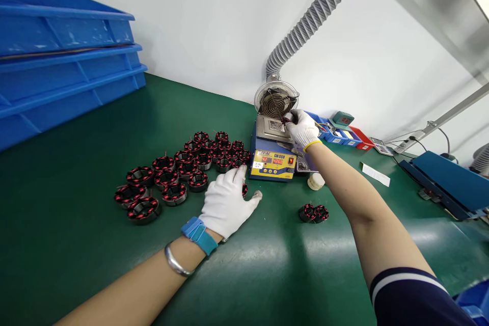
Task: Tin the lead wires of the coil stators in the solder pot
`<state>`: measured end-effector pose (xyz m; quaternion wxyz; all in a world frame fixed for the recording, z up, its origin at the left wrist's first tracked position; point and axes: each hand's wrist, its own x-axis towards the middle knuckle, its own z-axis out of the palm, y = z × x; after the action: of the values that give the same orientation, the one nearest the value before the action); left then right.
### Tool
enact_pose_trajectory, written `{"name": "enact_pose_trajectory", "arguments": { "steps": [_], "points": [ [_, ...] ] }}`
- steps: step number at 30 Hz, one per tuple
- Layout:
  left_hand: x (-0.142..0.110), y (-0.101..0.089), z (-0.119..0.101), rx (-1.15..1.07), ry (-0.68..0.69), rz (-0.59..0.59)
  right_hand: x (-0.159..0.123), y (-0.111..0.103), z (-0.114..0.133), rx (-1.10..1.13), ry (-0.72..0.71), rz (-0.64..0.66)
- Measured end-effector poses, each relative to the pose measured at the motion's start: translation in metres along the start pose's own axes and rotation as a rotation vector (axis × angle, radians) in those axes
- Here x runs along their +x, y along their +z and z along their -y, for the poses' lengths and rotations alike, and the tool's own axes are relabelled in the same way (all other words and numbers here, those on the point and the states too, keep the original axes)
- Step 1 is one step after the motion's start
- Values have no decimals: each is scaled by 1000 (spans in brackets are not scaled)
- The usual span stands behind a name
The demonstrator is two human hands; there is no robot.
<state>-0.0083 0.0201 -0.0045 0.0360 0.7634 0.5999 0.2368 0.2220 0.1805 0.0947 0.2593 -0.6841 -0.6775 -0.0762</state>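
Note:
My right hand (303, 130), in a white knit glove with a yellow cuff edge, is closed on a motor stator (285, 120) above the solder pot (272, 160). Glove and fingers cover most of that stator. The pot has a metal top and a yellow panel with lit red digits. My left hand (228, 201), also gloved, is low over the green table with fingers stretched and thumb apart. Another stator (245, 190) shows partly between its thumb and index finger; whether they touch is hidden. Several black stators with red windings (174, 193) stand in a group left of the pot.
Two stators (314, 213) and a round pale container (316, 181) are right of the pot. Behind it are a fan (275, 104) and a grey hose (305, 23). Stacked blue crates (69, 81) stand left; small bins (344, 136) and a blue device (446, 183) are right.

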Motion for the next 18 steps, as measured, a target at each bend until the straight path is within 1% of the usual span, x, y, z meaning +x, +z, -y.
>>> {"name": "enact_pose_trajectory", "arguments": {
  "steps": [3,6,10,12,15,18],
  "points": [
    [1,-2,-1,54,-36,88,0,-1,1,-6,-1,4],
    [2,-3,0,46,-61,151,-5,1,2,6,4,8],
    [3,1,2,36,-37,167,-9,0,5,24,13,8],
    [3,2,4,22,-9,164,-8,-6,6,99,31,-7],
    [3,2,5,-24,9,169,-12,-23,7,265,80,-3],
    [2,-3,4,-45,-42,166,-35,-46,2,437,145,84]
  ]
}}
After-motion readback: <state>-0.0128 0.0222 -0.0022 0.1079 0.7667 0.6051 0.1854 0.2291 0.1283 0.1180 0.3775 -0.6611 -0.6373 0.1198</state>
